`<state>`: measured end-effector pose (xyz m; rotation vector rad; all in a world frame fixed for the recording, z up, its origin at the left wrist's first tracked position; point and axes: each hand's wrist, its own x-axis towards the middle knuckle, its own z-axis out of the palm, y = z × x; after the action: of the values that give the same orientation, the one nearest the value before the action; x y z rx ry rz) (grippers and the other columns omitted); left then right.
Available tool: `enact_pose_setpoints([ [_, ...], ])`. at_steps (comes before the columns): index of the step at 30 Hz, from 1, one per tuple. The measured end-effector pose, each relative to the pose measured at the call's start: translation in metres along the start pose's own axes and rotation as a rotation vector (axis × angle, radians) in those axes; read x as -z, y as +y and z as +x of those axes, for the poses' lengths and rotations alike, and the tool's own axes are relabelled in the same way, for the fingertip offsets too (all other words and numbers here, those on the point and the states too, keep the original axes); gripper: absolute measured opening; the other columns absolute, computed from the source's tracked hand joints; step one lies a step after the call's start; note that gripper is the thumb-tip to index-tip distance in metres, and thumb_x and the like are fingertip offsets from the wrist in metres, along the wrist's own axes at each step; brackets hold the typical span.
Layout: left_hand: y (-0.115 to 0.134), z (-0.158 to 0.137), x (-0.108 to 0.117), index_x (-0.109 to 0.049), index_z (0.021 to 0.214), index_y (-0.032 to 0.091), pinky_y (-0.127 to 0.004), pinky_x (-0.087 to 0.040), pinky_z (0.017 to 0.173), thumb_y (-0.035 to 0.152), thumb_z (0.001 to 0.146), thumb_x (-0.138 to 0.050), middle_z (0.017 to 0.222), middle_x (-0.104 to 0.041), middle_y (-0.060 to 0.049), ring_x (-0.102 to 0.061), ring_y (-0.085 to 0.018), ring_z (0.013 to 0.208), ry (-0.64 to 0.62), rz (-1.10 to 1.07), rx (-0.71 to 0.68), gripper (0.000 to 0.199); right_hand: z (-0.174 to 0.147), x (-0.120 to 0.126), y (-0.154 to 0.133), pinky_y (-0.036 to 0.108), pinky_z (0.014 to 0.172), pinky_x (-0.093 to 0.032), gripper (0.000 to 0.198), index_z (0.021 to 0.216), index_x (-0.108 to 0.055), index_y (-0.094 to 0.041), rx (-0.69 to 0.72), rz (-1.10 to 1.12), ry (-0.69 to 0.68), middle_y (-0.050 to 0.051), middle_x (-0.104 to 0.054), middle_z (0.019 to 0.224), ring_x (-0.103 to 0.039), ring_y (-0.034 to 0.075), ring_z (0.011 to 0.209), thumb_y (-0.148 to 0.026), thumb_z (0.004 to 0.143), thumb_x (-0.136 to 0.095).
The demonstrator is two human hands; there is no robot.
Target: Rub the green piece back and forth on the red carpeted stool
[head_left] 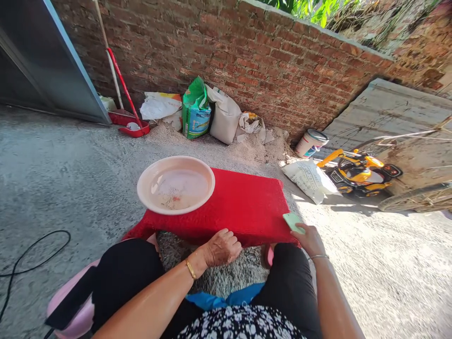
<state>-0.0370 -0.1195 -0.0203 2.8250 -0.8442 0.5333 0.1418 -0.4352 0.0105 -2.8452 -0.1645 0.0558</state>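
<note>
I sit on a low pink stool [76,301] facing a small red table [243,202]. My left hand [222,247] rests with curled fingers on the table's near edge, holding nothing that shows. My right hand [309,238] sits at the table's near right corner with a light green phone-like object [293,221] in its fingers. A pale pink basin [175,184] with shallow water and a few bits in it stands on the table's left end, overhanging the edge.
A brick wall [264,61] runs behind. Against it lie sacks [226,115], a green bag [195,110], sand, a red dustpan [132,127] with broom and a bucket [310,142]. A yellow toy car [356,172] stands right. A black cable [31,263] lies left.
</note>
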Motion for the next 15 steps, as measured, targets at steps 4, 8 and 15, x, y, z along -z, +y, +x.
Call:
enact_pose_setpoints([
  [4,0.007,-0.003,-0.023,-0.057,0.075,0.018,-0.034,-0.037,0.068,0.028,0.088,-0.049,0.070,-0.061,-0.005,-0.055,-0.018,0.072,-0.160,-0.026,0.009,0.018,-0.009,0.014,0.006,0.040,0.087,-0.046,0.049,0.112,-0.067,-0.017,-0.097,-0.066,0.063,0.013,-0.059,0.103,-0.058,0.028,0.097,-0.043,0.070,-0.063],
  [8,0.016,-0.014,-0.040,-0.062,0.080,0.017,-0.037,-0.042,0.074,0.025,0.082,-0.057,0.078,-0.066,-0.008,-0.060,-0.021,0.078,-0.325,-0.073,0.077,0.010,-0.024,0.000,-0.071,0.037,0.090,-0.045,0.040,0.107,-0.066,-0.021,0.266,0.090,-0.032,0.009,-0.058,0.104,-0.056,0.024,0.099,-0.041,0.072,-0.064],
  [15,0.009,-0.039,-0.060,-0.068,0.086,0.013,-0.044,-0.047,0.084,0.014,0.078,-0.057,0.097,-0.069,-0.017,-0.063,-0.028,0.095,-0.418,-0.116,0.285,0.014,-0.067,-0.052,-0.227,0.032,0.089,-0.044,0.039,0.109,-0.063,-0.025,0.859,0.217,-0.325,0.006,-0.054,0.108,-0.054,0.020,0.099,-0.019,0.070,-0.071],
])
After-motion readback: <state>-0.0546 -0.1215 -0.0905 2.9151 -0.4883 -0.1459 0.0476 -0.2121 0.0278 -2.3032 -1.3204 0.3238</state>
